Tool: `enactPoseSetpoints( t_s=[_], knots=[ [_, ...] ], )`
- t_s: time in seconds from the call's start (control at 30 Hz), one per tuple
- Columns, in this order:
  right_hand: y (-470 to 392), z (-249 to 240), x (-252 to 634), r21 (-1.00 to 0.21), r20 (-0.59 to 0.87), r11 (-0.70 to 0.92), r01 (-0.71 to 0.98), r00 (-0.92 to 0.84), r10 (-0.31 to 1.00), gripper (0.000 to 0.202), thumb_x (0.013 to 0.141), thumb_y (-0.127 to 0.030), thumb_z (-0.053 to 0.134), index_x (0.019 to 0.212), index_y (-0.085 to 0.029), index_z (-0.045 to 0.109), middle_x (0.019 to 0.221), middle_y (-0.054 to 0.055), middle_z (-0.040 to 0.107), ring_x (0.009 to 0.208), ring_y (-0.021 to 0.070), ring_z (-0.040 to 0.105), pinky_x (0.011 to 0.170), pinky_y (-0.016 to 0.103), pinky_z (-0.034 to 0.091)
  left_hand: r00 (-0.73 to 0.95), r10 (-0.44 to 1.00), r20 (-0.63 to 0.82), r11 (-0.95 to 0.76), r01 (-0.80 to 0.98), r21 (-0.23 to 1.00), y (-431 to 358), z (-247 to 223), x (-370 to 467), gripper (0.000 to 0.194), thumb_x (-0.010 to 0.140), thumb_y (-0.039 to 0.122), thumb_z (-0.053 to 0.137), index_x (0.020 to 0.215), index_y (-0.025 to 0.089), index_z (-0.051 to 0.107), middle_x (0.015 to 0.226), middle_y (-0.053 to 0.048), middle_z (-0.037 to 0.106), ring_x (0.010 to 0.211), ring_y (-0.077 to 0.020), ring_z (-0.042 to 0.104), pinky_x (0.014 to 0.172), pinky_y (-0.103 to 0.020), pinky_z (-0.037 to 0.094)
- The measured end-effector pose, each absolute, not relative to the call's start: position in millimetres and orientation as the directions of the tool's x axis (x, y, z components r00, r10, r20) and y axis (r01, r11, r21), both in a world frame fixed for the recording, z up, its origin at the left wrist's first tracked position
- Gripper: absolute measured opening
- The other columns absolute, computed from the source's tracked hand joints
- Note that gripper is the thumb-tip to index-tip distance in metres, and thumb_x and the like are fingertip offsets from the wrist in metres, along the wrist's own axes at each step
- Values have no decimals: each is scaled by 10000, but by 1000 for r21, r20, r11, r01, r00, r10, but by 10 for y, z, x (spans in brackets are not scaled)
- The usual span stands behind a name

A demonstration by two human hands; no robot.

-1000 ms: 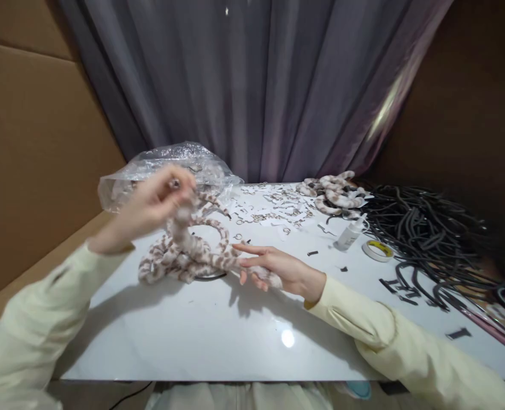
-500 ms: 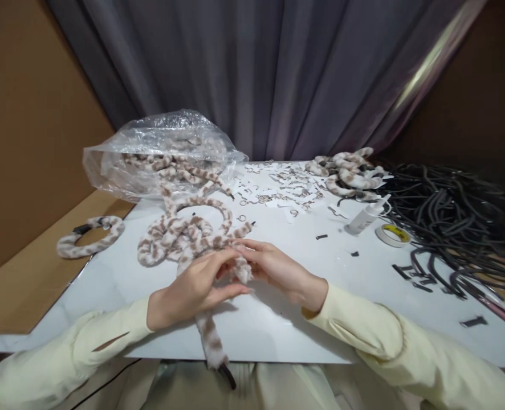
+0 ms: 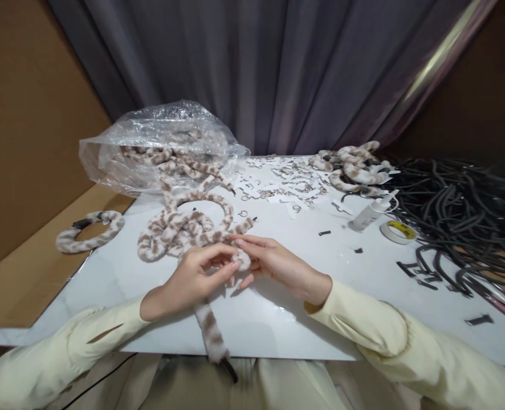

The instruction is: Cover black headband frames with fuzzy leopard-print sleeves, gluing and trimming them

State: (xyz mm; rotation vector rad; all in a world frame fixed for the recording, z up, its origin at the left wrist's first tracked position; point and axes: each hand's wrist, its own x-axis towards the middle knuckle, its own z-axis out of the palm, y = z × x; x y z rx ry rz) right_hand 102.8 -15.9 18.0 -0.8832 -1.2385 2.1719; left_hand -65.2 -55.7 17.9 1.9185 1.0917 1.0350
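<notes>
My left hand (image 3: 195, 279) and my right hand (image 3: 280, 265) meet over the white table, both closed on the end of a fluffy white-and-brown plush tube (image 3: 243, 259). The pale end shows between the fingertips; the rest of what they grip is hidden. Below my left hand a furry strip (image 3: 212, 330) with a black cord end hangs over the table's front edge; whether it is the same piece I cannot tell. Just beyond my hands lies a tangled pile of spotted plush tubes (image 3: 175, 230).
A clear plastic bag (image 3: 162, 136) of plush tubes stands at the back left. One plush ring (image 3: 90, 232) lies at the left. Metal rings and clips (image 3: 278, 188) are scattered at the back. At right are a glue bottle (image 3: 370, 213), a tape roll (image 3: 398, 232) and black cords (image 3: 453, 210).
The plush end between my hands has been tucked in and shows less. My left fingertips have moved up onto it. The view has shifted slightly.
</notes>
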Motion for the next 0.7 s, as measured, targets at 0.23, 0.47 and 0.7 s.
enactPoseSetpoints(
  t_s=[0.23,0.47,0.7],
  knots=[
    [-173,249,1097,-989,-114,-151,0,-656,746,338,848,-454,523,898,-128,596,733,63,669,508,123,638,444,201,497,288,831,476,-556,425,714,-550,144,-703,77,830,161,545,867,151,611,659,-15,661,544,-104,615,506,-179,500],
    [-175,343,1172,-996,-54,-91,-17,-690,722,287,805,-403,596,910,-136,600,721,38,648,567,133,635,537,256,528,349,677,648,-722,485,494,-560,132,-730,181,820,86,517,961,167,597,863,-63,680,767,-137,638,667,-233,528],
    [-198,299,1202,-994,100,100,-35,-623,776,219,767,-334,655,834,-163,536,625,-9,583,538,117,581,559,258,491,383,658,649,-741,485,465,-551,116,-731,194,813,71,512,970,166,575,848,-60,665,755,-132,627,647,-221,519]
  ],
)
